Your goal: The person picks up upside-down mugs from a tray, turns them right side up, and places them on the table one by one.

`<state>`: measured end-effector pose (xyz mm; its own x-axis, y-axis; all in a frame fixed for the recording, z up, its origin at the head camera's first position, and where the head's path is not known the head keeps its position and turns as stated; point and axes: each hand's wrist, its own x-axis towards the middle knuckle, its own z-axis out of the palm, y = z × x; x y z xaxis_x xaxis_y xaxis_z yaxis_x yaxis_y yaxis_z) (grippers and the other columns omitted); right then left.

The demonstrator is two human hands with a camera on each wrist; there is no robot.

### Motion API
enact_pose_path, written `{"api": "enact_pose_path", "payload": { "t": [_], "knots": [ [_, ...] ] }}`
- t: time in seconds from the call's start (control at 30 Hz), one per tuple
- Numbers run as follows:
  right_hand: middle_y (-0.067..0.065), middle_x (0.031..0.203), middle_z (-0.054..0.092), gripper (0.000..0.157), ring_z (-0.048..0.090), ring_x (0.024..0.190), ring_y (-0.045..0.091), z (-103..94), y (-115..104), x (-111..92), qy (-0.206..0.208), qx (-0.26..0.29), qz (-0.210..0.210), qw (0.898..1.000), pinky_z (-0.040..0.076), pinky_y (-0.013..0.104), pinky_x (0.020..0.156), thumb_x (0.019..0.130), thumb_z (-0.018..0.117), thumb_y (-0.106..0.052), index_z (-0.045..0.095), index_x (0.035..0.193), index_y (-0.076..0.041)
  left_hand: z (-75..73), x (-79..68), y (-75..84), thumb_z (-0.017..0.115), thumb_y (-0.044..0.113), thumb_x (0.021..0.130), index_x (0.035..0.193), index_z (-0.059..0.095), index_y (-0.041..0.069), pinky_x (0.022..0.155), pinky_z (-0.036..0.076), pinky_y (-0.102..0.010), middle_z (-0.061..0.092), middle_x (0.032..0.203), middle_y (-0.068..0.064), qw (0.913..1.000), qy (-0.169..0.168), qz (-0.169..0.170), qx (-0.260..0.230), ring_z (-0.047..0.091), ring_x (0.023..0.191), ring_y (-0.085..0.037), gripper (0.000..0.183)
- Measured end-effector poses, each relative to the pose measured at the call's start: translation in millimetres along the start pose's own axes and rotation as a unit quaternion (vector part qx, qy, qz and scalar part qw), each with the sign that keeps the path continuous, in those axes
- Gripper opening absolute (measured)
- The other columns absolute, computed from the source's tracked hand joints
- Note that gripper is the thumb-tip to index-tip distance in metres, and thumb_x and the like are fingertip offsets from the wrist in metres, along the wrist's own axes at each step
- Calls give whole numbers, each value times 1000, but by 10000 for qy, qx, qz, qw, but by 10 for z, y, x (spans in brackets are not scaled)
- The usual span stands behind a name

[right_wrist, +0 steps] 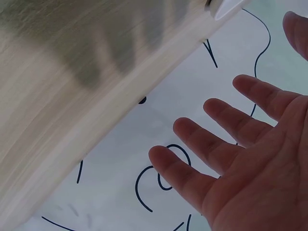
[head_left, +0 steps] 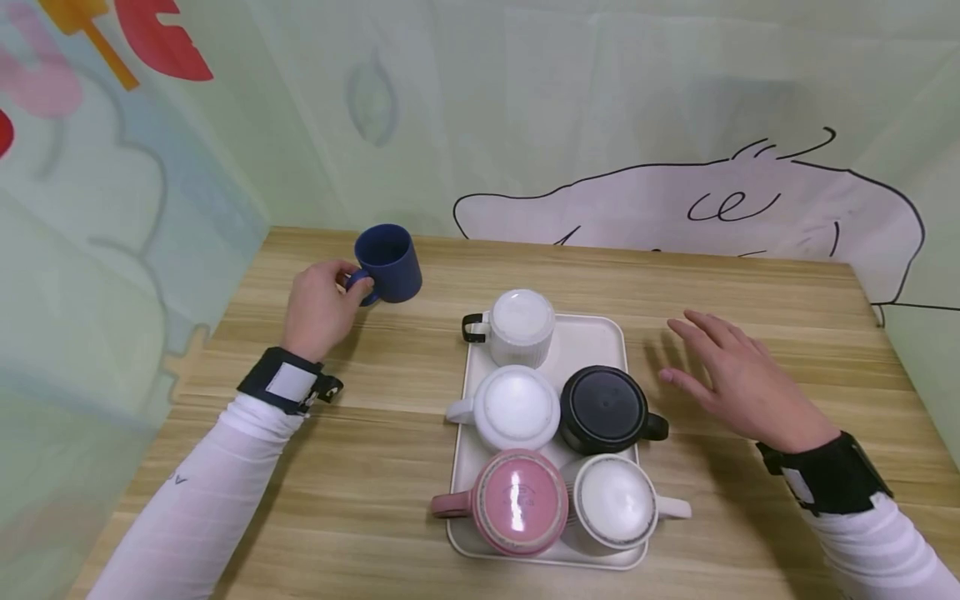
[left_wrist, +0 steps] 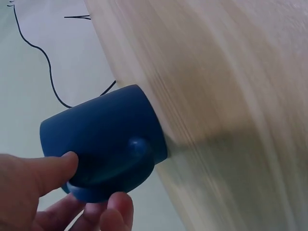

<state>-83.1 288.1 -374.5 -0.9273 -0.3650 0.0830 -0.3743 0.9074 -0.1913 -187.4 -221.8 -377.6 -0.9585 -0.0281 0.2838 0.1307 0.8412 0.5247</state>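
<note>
The left hand [head_left: 318, 307] pinches the handle [left_wrist: 127, 179] of a dark blue cylindrical mug [head_left: 397, 271], upright near the far left corner of the wood-grain table [head_left: 360, 467]. The right hand [head_left: 738, 379], fingers spread wide, hovers beside a white rectangular tray [head_left: 592, 336] of upturned white, black and pink mugs [head_left: 521, 504].

Five mugs [head_left: 517, 408] sit on a tray [head_left: 592, 337] on the tabletop [head_left: 360, 475], a sixth mug [head_left: 397, 271] beyond the tray's far left corner.
</note>
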Motion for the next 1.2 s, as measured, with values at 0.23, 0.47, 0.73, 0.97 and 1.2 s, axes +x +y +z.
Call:
{"api": "enact_pose_path", "payload": {
  "t": [0.23, 0.47, 0.73, 0.97, 1.2],
  "knots": [
    [23, 151, 37, 71, 39, 132, 49, -30, -34, -9, 128, -19, -133, 9998, 31, 68, 102, 94, 64, -48, 44, 149, -7, -73, -56, 63, 71, 29, 92, 115, 68, -3, 65, 44, -42, 61, 100, -19, 9997, 174, 25, 167, 56, 82, -32, 39],
    [23, 150, 39, 71, 41, 130, 48, -96, -101, -32, 203, -31, -231, 9995, 34, 67, 101, 94, 64, -48, 45, 149, -8, -160, -144, 191, 74, 29, 90, 116, 68, -6, 79, 46, -49, 61, 106, -23, 9969, 510, 563, 227, 54, 97, -35, 45],
    [21, 147, 44, 67, 47, 127, 45, -198, -184, -105, 199, 141, -416, 9988, 40, 62, 99, 94, 67, -43, 47, 148, -7, -223, -283, 401, 78, 26, 86, 114, 68, -4, 76, 48, -46, 60, 105, -20, 9904, 479, 1267, 264, 56, 92, -32, 41],
    [15, 137, 55, 62, 57, 118, 37, -258, -235, -195, 151, 244, -537, 9981, 48, 56, 91, 94, 68, -39, 50, 145, -10, -251, -417, 567, 80, 26, 84, 119, 66, -2, 88, 50, -46, 61, 116, -18, 9825, 156, 1830, 320, 58, 106, -33, 46],
    [9, 125, 62, 57, 65, 102, 26, -259, -292, -260, -101, 353, -608, 9975, 55, 47, 80, 95, 66, -44, 55, 141, -12, -252, -548, 629, 78, 31, 86, 127, 63, 2, 96, 47, -47, 57, 128, -16, 9706, -275, 2335, 517, 56, 116, -33, 52]
  ]
}}
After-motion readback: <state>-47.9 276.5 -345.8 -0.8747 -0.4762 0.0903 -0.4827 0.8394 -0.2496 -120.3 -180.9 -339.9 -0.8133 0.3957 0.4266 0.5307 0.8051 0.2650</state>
